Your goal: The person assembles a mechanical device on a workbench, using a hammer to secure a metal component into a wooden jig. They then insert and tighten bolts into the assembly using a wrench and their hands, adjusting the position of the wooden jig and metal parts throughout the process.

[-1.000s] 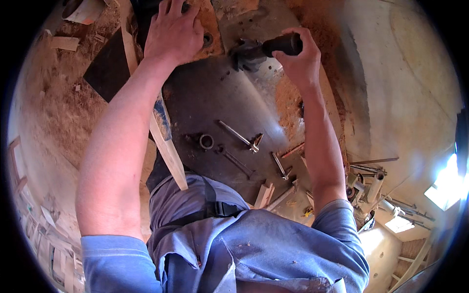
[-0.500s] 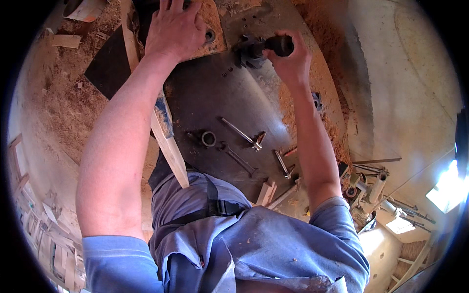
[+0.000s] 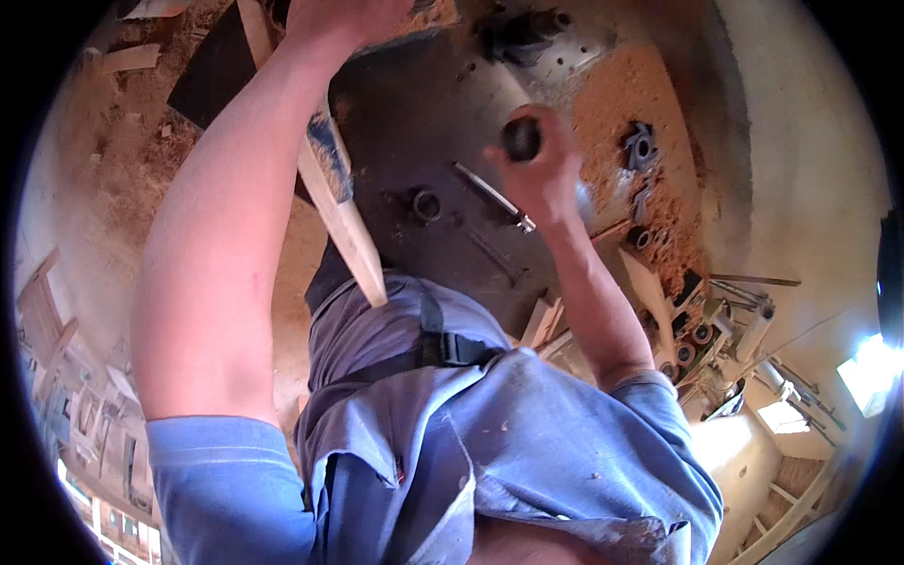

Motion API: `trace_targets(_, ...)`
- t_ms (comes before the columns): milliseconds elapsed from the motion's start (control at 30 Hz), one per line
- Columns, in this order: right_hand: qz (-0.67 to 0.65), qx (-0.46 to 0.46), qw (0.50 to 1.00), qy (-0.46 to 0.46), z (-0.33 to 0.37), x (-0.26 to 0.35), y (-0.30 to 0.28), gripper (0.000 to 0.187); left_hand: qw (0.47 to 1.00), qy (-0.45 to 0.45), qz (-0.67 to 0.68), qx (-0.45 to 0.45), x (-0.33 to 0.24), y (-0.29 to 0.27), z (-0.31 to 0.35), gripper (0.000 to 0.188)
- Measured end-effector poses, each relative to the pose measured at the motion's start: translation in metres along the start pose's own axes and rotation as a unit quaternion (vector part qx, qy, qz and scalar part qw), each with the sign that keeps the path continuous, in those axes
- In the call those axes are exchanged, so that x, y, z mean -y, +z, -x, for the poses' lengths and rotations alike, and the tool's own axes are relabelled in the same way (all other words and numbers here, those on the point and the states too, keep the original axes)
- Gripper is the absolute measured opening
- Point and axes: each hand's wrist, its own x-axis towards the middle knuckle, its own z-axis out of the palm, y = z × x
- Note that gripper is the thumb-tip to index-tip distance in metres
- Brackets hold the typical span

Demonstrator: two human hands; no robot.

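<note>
My right hand [image 3: 554,169] is wrapped round a short dark cylindrical sleeve [image 3: 521,138], held over the dark metal machine table [image 3: 405,104]. Beyond it, near the top edge, a dark toothed cutter head [image 3: 518,38] sits on the table with a shaft end standing out of it. My left hand [image 3: 344,17] is at the upper edge, its fingers cut off by the frame, near a dusty board. Below the sleeve lie a long-handled metal tool [image 3: 494,196], a metal ring [image 3: 426,204] and a spanner [image 3: 494,252], blurred.
Sawdust coats the table's right side, where another toothed cutter head [image 3: 640,146] and small rings [image 3: 640,237] lie. A pointed wooden strip [image 3: 344,231] juts toward my waist. Wood offcuts [image 3: 541,320] lie at the near edge. Pipes and rods [image 3: 753,330] are heaped at the right.
My right hand has drawn the sleeve away from the cutter head, toward me. My left hand has shifted up and partly out of the picture. The view has shifted slightly.
</note>
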Motion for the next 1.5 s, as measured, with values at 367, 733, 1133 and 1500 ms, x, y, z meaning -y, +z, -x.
trace_targets(367,-0.021,0.098,0.994,-0.033,0.049,0.013,0.059,0.044,0.999,0.031,0.031,0.008,-0.01,0.012,-0.012,0.046)
trace_targets(733,0.088,-0.189,0.977,-0.04,-0.124,-0.011,-0.049,0.054,0.995,0.06,-0.027,-0.078,0.006,0.036,-0.013,0.04)
trace_targets(1133,0.15,-0.039,0.98,-0.128,-0.153,-0.031,-0.061,0.058,0.996,0.05,-0.034,-0.07,0.005,0.035,-0.01,0.041)
trace_targets(1500,0.101,-0.025,0.993,-0.06,-0.155,-0.029,-0.07,0.054,0.997,0.048,-0.012,-0.066,0.004,0.035,-0.011,0.041)
